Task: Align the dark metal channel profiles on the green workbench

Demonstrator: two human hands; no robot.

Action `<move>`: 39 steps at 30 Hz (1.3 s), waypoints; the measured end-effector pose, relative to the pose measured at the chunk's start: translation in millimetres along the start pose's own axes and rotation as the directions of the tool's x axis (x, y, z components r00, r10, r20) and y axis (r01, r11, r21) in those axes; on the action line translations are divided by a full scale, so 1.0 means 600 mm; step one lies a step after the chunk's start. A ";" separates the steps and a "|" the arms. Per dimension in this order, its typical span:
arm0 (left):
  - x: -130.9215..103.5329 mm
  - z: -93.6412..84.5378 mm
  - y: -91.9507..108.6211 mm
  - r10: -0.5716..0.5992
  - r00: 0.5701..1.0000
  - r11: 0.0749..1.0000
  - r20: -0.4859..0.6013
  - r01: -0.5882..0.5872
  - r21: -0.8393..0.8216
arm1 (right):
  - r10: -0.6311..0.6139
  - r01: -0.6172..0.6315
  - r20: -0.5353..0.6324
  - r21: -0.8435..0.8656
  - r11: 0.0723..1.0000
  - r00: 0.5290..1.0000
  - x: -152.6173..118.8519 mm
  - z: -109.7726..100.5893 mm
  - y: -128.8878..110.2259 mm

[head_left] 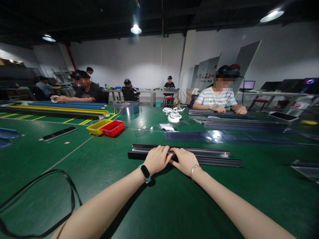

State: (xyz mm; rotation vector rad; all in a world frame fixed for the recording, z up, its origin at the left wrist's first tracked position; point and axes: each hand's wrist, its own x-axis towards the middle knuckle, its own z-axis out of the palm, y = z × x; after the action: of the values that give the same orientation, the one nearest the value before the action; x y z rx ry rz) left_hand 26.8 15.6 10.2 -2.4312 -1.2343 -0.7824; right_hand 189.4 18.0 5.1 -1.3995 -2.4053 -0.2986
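A long black channel-shaped profile (214,161) lies crosswise on the green table in front of me, its open groove facing up. My left hand (157,160) grips it a little left of its middle, fingers curled over into the groove and thumb near the front side. Close beside it, my right hand (184,161) holds the same profile, with fingers bent over the groove and thumb at the front wall. The two hands almost meet at the thumbs and index fingers. Whatever the fingertips press inside the groove is hidden.
Beyond the profile lie a clear plastic strip (189,136), more dark profiles (244,124) and white coiled strip (174,117). Yellow (96,127) and red trays (113,128) and a phone (59,133) are leftward. A black cable (71,186) loops near left. A co-worker (216,98) sits opposite.
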 end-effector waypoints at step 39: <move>-0.001 0.007 -0.003 0.039 0.998 0.999 0.043 -0.039 0.009 | 0.047 -0.048 0.030 0.007 0.999 0.998 0.000 -0.004 -0.003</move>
State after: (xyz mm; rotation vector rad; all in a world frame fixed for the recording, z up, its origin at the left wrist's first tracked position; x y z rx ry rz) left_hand 26.2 18.2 6.4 -2.4683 -1.1992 -0.7152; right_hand 188.4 16.6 7.3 -1.4652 -2.3903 -0.2580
